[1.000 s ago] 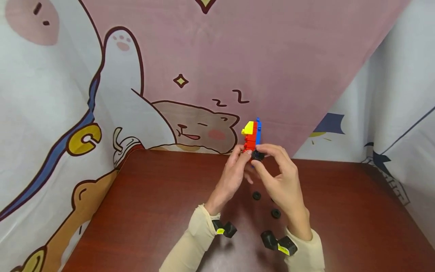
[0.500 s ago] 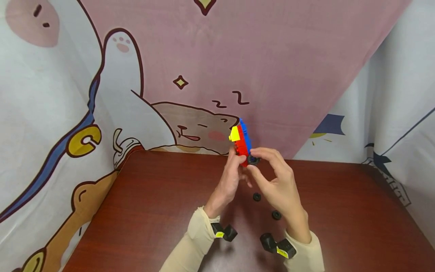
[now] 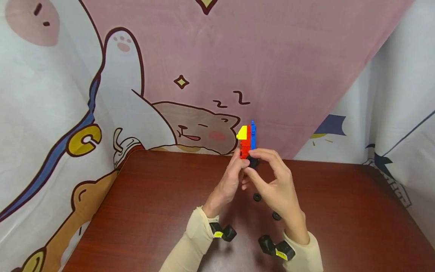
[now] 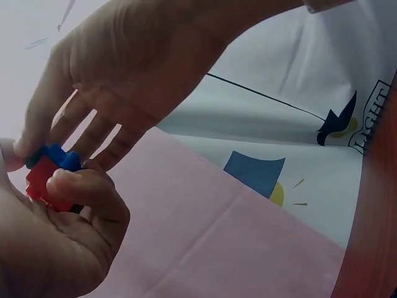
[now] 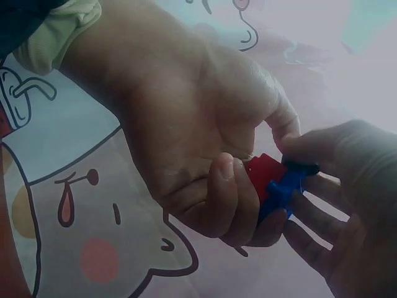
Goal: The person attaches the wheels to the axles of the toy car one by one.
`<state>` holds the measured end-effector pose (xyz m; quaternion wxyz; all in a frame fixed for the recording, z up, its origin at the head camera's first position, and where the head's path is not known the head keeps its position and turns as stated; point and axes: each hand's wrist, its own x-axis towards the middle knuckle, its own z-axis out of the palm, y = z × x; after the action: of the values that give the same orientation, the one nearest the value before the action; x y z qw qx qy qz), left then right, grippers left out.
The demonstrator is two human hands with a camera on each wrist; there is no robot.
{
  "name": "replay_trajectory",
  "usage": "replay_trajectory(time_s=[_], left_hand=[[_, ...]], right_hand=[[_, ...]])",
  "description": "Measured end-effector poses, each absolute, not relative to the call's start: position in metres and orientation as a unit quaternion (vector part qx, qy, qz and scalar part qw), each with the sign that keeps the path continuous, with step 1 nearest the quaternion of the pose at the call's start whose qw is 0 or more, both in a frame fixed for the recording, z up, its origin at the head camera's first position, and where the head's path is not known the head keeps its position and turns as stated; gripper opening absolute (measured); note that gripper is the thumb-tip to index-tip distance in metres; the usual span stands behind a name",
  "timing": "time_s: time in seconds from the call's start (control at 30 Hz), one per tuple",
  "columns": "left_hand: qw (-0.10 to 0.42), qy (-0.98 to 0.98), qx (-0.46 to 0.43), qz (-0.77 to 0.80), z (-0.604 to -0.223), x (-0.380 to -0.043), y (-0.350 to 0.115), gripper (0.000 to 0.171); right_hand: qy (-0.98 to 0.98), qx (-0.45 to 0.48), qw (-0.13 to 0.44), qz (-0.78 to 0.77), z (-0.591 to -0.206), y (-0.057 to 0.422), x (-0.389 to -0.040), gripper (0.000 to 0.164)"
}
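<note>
My left hand grips a small toy vehicle of building bricks by its lower end, above the table. It has red bricks, a sloped yellow brick and a long blue base, which stands on end. With thumb and index finger my right hand pinches a black wheel against the blue side. In the left wrist view, the left thumb presses the red brick. The right wrist view shows the blue base between both hands; the wheel's fit there is mostly hidden.
Two loose black wheels lie on the brown table, one wheel below the hands and another wheel by the right wrist, partly covered by it. A printed cloth hangs close behind the toy.
The toy tilted left half a second ago and is upright again now, slightly lower and further left than at first. The right hand has followed it, still pinching the wheel.
</note>
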<state>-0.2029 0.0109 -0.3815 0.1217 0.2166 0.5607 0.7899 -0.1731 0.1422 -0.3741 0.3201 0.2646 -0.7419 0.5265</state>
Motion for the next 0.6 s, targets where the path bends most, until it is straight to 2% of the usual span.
replay_trajectory(time_s=[0.1, 0.23, 0.27, 0.33, 0.43, 0.6], left_hand=[[0.125, 0.554, 0.212, 0.795, -0.3809, -0.2023, 0.0104, 0.038], [0.123, 0.561, 0.205, 0.792, -0.3793, -0.201, 0.01, 0.036], [0.119, 0.568, 0.205, 0.788, -0.3791, -0.2005, 0.0099, 0.036], [0.109, 0.584, 0.209, 0.777, -0.3787, -0.1999, 0.0098, 0.035], [0.094, 0.605, 0.217, 0.76, -0.3783, -0.1989, 0.0097, 0.034], [0.078, 0.62, 0.227, 0.747, -0.3781, -0.1977, 0.0097, 0.038]], right_hand=[[-0.729, 0.246, 0.32, 0.553, -0.3739, 0.1425, -0.1721, 0.043], [-0.735, 0.168, 0.297, 0.585, -0.3746, 0.1444, -0.1694, 0.01], [-0.743, 0.148, 0.281, 0.589, -0.3749, 0.1448, -0.1686, 0.008], [-0.759, 0.123, 0.246, 0.59, -0.375, 0.1451, -0.168, 0.016], [-0.775, 0.115, 0.202, 0.587, -0.3744, 0.1445, -0.1682, 0.019], [-0.776, 0.111, 0.195, 0.589, -0.3732, 0.143, -0.1685, 0.011]])
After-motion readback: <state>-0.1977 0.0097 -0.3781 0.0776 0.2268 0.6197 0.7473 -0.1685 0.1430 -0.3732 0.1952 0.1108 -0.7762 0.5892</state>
